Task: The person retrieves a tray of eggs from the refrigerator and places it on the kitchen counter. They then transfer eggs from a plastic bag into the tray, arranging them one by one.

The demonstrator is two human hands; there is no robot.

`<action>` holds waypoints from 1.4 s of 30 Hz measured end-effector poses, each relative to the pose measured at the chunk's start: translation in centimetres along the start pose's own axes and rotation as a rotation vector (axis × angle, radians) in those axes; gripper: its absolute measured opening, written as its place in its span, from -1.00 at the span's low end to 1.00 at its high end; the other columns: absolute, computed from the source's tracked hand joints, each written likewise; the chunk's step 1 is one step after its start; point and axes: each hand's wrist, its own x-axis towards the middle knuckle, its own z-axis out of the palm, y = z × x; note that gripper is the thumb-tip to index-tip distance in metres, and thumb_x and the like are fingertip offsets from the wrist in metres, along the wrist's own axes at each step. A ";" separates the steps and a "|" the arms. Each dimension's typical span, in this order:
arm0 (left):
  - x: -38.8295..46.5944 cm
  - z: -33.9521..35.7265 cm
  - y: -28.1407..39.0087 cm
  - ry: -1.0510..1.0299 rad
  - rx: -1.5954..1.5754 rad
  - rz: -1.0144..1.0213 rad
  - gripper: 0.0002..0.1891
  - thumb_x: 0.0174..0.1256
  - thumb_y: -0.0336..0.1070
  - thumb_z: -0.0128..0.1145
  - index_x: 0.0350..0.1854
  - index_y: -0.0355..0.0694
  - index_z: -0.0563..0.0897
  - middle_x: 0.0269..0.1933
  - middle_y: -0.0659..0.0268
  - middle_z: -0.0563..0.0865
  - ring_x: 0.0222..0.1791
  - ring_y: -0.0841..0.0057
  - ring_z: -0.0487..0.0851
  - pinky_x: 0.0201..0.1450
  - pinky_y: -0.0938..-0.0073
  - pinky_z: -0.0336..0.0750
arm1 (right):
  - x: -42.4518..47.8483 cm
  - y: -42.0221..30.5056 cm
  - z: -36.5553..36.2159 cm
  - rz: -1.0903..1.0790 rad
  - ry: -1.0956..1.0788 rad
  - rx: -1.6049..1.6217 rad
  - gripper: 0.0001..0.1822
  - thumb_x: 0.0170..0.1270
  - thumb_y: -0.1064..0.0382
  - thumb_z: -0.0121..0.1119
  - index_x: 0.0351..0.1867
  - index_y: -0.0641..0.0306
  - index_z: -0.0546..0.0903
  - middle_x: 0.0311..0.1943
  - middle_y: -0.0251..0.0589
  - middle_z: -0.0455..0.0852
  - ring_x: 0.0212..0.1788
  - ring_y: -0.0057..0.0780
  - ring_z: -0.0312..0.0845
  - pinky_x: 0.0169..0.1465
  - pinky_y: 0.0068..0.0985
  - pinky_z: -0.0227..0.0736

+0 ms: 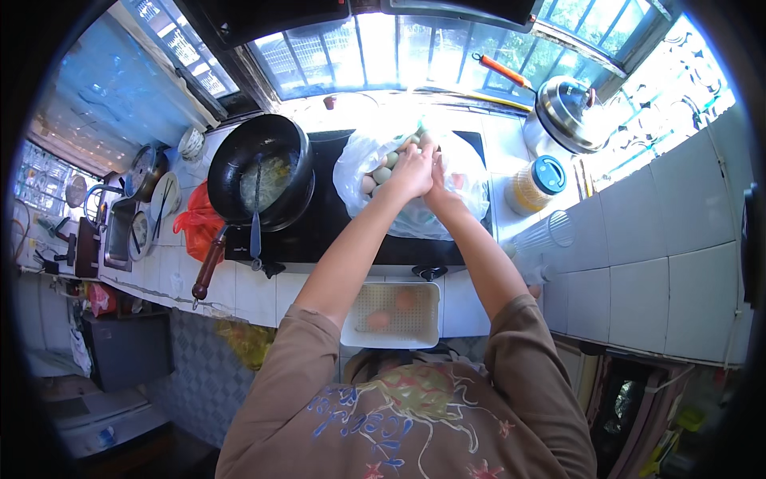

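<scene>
A white plastic bag [353, 161] lies open on the black cooktop [326, 179], with several pale eggs [382, 175] showing inside. Both hands reach into its mouth, close together. The fingers of my left hand [414, 169] rest among the eggs near the far side. Close beside it on the right, my right hand [440, 182] is partly covered, its fingertips hidden. Whether either hand grips an egg is unclear. Nearer my body, a white perforated plastic basket [392, 340] holds two brownish eggs [378, 320] on its bottom.
Left of the bag, a black wok [230, 173] holds pale liquid and a blue-handled utensil [256, 239]; its wooden handle [209, 266] juts past the counter edge. A red plastic bag [200, 218], blue-lidded jar [529, 190], clear glass [547, 233] and steel kettle [553, 123] stand around.
</scene>
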 end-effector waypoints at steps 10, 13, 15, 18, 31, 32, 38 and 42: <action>2.7 2.8 -2.5 0.156 0.096 0.040 -0.68 0.15 -0.26 0.15 -0.01 0.01 0.56 0.25 -0.07 0.38 0.16 0.02 0.48 0.17 0.12 0.41 | 1.1 0.5 2.5 0.478 0.073 0.617 -0.68 0.07 0.35 0.18 -0.11 0.34 0.48 -0.22 0.00 0.53 -0.08 -0.08 0.47 0.07 -0.32 0.39; 2.8 2.3 -2.3 0.135 -0.054 -0.048 -0.72 0.17 -0.28 0.13 -0.04 -0.02 0.56 0.15 -0.05 0.48 0.11 0.01 0.52 0.14 0.11 0.43 | 2.8 -1.5 0.1 0.716 0.337 1.094 -0.77 0.21 0.33 0.02 -0.14 0.39 0.50 -0.20 0.03 0.55 -0.10 -0.05 0.49 0.09 -0.29 0.37; 2.7 1.9 -1.9 0.224 -0.080 0.007 -0.73 0.20 -0.32 0.11 -0.03 -0.03 0.53 0.07 -0.02 0.54 0.04 0.02 0.56 0.10 0.13 0.44 | 2.5 -0.9 -1.5 0.646 0.100 0.848 -0.71 0.27 0.29 -0.03 -0.06 0.43 0.50 -0.10 0.12 0.55 0.00 -0.07 0.48 0.10 -0.27 0.37; 0.5 -0.1 -1.5 0.182 -0.429 -0.093 -0.71 0.24 -0.39 0.09 0.03 -0.11 0.50 0.05 0.00 0.54 0.03 0.12 0.58 0.07 0.21 0.48 | 3.4 -2.6 -8.5 0.551 -0.167 0.658 -0.63 0.25 0.23 0.01 0.01 0.45 0.49 -0.06 0.16 0.56 0.03 -0.11 0.50 0.08 -0.30 0.40; -18.6 -6.7 -0.6 -0.207 -1.921 0.175 -0.55 0.30 -0.49 0.07 0.25 -0.20 0.34 0.08 0.08 0.54 0.12 0.32 0.54 0.22 0.39 0.41 | -2.2 -1.0 -14.7 0.836 -0.608 2.508 -0.50 0.29 0.05 -0.05 0.14 0.35 0.39 -0.17 -0.10 0.60 -0.29 -0.38 0.56 -0.17 -0.44 0.51; -20.0 -6.6 -1.2 -0.224 -1.874 0.211 -0.53 0.29 -0.49 0.09 0.25 -0.21 0.34 0.07 0.11 0.56 0.11 0.36 0.54 0.22 0.40 0.42 | -3.7 -1.4 -15.0 0.791 -0.637 2.463 -0.50 0.28 0.02 0.00 0.11 0.36 0.41 -0.19 -0.12 0.60 -0.32 -0.40 0.55 -0.19 -0.46 0.51; -26.4 1.2 -5.6 -0.224 -0.872 -0.233 -0.56 0.08 -0.51 0.20 0.07 -0.21 0.48 -0.08 0.26 0.60 -0.06 0.50 0.57 0.00 0.41 0.49 | -10.9 -7.0 -18.9 0.306 -1.051 1.535 -0.58 0.10 0.23 0.22 0.00 0.35 0.56 -0.25 -0.15 0.67 -0.23 -0.47 0.60 -0.18 -0.53 0.51; -27.8 6.4 -5.2 -0.117 0.026 -0.151 -0.57 -0.02 -0.52 0.17 0.00 -0.23 0.49 -0.07 0.00 0.57 -0.08 0.10 0.56 0.00 0.20 0.49 | -15.9 -12.1 -14.6 -0.214 -1.073 0.397 -0.70 0.12 0.17 0.12 -0.21 0.33 0.63 -0.19 0.05 0.68 -0.13 -0.13 0.65 -0.12 -0.27 0.54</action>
